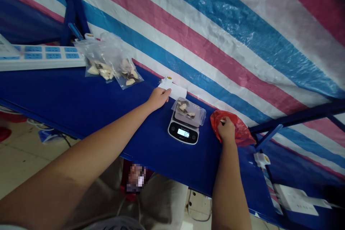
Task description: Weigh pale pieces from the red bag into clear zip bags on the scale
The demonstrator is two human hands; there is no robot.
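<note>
A black kitchen scale (183,133) sits on the blue table, its lit display reading what looks like 65. On its plate lies a clear zip bag (198,112) holding several pale and dark dried slices (183,107). Left of it, my left hand (159,98) rests with curled fingers against a white paper (176,90); what it grips, if anything, is hidden. My right hand (228,128) reaches into the mouth of a red plastic bag (242,131). Its fingers are closed, with a small pale piece (222,120) showing at the tips.
Filled clear bags (125,70) of similar slices lie at the back left beside a long white power strip (51,57). Behind the table hangs a striped tarp (188,43). A blue metal frame bar (296,118) crosses at right. A white box (295,199) lies farther right.
</note>
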